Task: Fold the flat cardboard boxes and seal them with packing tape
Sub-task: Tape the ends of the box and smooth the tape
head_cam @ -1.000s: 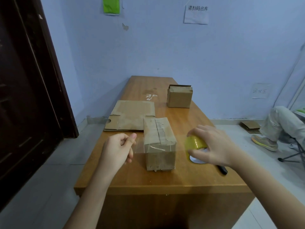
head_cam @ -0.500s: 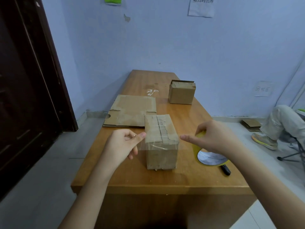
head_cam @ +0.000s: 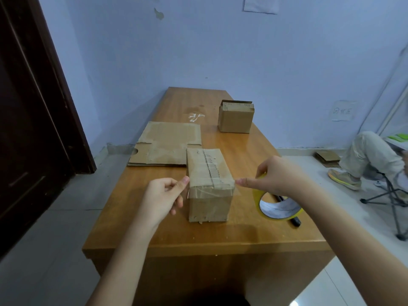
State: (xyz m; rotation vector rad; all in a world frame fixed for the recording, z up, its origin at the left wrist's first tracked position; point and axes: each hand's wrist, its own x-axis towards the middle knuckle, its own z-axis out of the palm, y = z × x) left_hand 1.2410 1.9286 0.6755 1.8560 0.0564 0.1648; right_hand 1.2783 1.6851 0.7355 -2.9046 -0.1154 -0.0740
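A folded cardboard box (head_cam: 208,173) stands near the front of the wooden table (head_cam: 220,235). A strip of clear tape (head_cam: 209,192) lies across its near top edge and front face. My left hand (head_cam: 164,195) pinches the strip's left end beside the box. My right hand (head_cam: 276,177) holds the yellow tape roll (head_cam: 276,206) just right of the box, its forefinger stretched out to the strip's right end at the box's corner. A flat cardboard box (head_cam: 167,143) lies behind, at the table's left edge.
A second folded box (head_cam: 235,117) stands farther back on the right. A black marker (head_cam: 294,220) lies under the roll. A dark door (head_cam: 33,107) is on the left. Another person's leg and shoe (head_cam: 346,175) and a folding stool (head_cam: 388,195) are at the right.
Both hands have come closer to the box and the stretched tape has been laid down over its near edge. My right forefinger has straightened toward the corner.
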